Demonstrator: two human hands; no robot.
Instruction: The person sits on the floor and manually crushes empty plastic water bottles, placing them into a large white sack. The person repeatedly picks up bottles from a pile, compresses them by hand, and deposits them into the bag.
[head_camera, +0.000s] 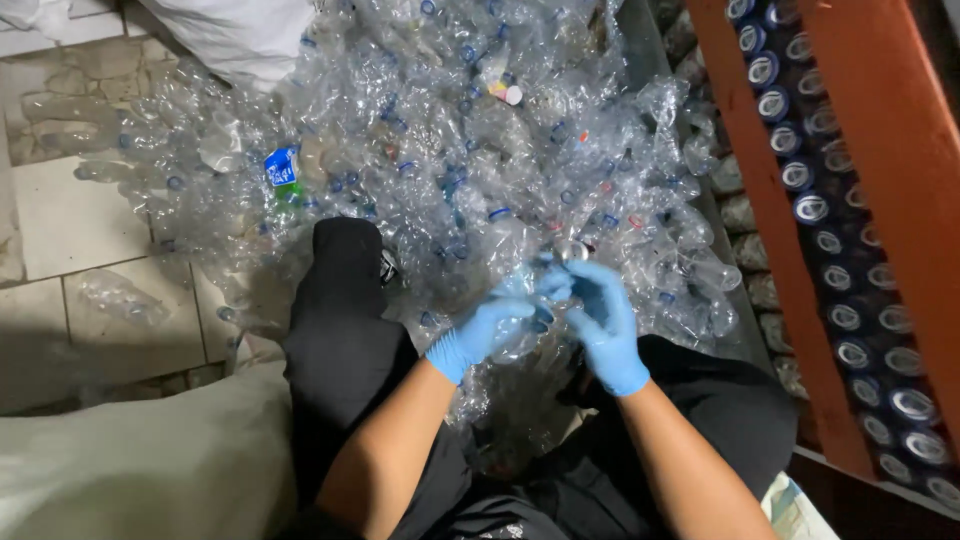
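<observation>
Both my gloved hands, left hand (487, 330) and right hand (603, 325), grip 1 clear bottle (548, 285) above the bottle pile (450, 130), steadying it between them.

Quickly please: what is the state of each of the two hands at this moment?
Left hand: closed around a clear plastic bottle, gripping its body.
Right hand: closed on the same bottle, near its neck.

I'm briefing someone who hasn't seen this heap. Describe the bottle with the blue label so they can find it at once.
Start at the big pile of clear crushed plastic bottles and go to its left side, above the person's black-clad knee. The crushed clear bottle with the bright blue label lies there, with a green patch just below the label. Neighbouring bottles show only small blue rings.
</observation>
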